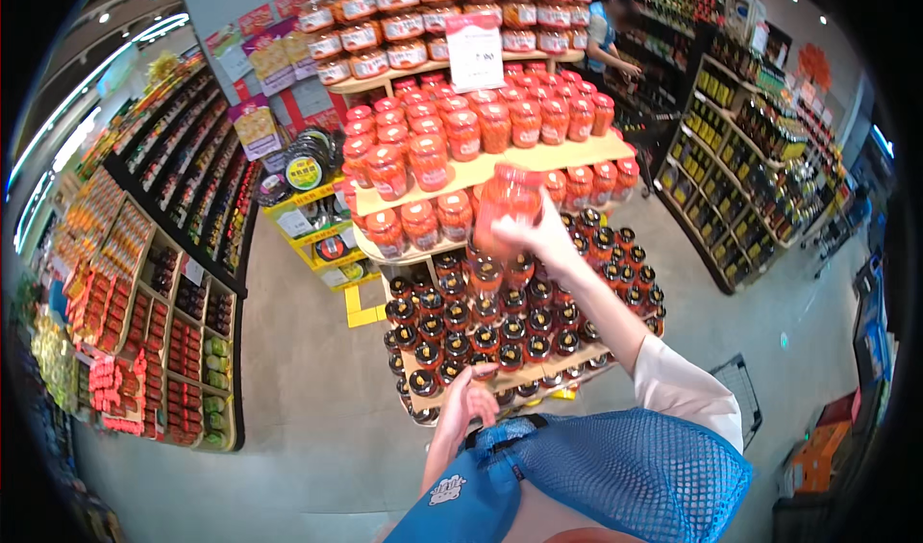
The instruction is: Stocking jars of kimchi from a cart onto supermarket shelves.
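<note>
A glass jar of red food with a red lid (505,198) is in my right hand (532,231), which grips it from the right side. The jar is slightly blurred, raised in front of the wooden middle shelf (404,194) of a tiered display. Rows of red-lidded jars (461,133) stand on that shelf. Lower down, my left hand (465,402) holds nothing, its fingers apart. It is nearest the front edge of the lower tier, where many black-lidded jars (510,355) stand close together.
A price sign (474,52) stands before stacked labelled jars (400,27). Left of the display is a yellow rack (296,222) of round packages. A person in a blue vest (600,34) stands behind at right. Stocked shelving (721,182) flanks the aisle; a cart (739,399) is at right.
</note>
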{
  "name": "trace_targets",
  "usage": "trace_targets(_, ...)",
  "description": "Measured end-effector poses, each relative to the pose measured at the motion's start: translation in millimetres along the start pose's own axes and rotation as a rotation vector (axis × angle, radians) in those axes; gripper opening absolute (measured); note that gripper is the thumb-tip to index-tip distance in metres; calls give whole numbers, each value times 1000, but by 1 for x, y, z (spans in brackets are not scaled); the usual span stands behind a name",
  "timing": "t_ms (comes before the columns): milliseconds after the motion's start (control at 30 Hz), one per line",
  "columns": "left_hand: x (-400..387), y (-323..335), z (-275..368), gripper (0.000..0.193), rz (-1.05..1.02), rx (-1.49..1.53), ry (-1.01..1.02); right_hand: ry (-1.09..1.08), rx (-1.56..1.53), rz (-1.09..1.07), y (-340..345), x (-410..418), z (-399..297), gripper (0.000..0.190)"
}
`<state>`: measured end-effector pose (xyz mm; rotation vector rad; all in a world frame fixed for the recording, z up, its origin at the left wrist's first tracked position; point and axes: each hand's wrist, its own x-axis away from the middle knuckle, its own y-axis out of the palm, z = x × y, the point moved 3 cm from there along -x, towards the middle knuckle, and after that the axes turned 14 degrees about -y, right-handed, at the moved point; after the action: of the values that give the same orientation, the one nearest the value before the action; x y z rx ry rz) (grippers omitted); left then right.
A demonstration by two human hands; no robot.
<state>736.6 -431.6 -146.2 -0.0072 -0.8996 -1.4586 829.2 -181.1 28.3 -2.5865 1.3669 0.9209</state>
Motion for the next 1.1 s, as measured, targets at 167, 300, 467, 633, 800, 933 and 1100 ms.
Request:
trace_targets(167,16,-15,-17,59,57,85,39,-217,349,7,-40,-119,54,81)
trace_targets(300,29,-31,-32,56,84,121,134,-203,540,4,-58,-157,123,91)
trace_targets(467,45,-23,-45,44,176,7,96,-211,689,28,-61,-155,165,95)
trace_targets(633,62,-15,-45,36,239,-17,59,-187,647,38,-69,-163,189,95)
trace_targets(800,65,-14,-44,36,334,-53,15,-273,505,-29,-58,-158,184,73)
trace_targets(933,61,-12,-39,36,342,-56,9,-370,371,-83,-53,-157,173,55)
trace_targets(1100,53,-9,-37,36,334,-86,-17,-465,813,78,-55,-147,199,98)
